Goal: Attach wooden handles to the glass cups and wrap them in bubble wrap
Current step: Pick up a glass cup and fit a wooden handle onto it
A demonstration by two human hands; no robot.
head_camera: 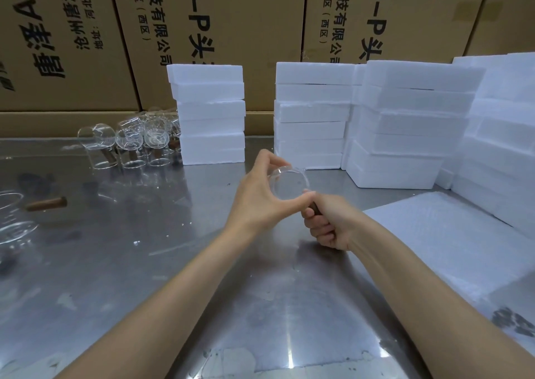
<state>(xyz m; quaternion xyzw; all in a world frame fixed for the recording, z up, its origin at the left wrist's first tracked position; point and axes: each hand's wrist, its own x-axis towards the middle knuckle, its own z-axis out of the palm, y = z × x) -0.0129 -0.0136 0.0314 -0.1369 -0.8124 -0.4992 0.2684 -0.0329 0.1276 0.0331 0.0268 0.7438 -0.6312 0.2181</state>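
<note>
Above the middle of the steel table (144, 262), my left hand (260, 193) curls its fingers and thumb round a clear glass cup (289, 183). Just below and right of it, my right hand (327, 222) grips a dark wooden handle (315, 208) in a fist, and the handle's upper end meets the cup. A loose wooden handle (46, 204) lies at the left. Several glass cups (130, 144) with brown handles stand at the back left. A white sheet of bubble wrap (451, 242) lies flat at the right.
Stacks of white foam blocks (211, 115) (312, 118) (411, 129) line the back and right. Cardboard boxes (237, 25) form a wall behind them. More glassware (14, 228) sits at the left edge.
</note>
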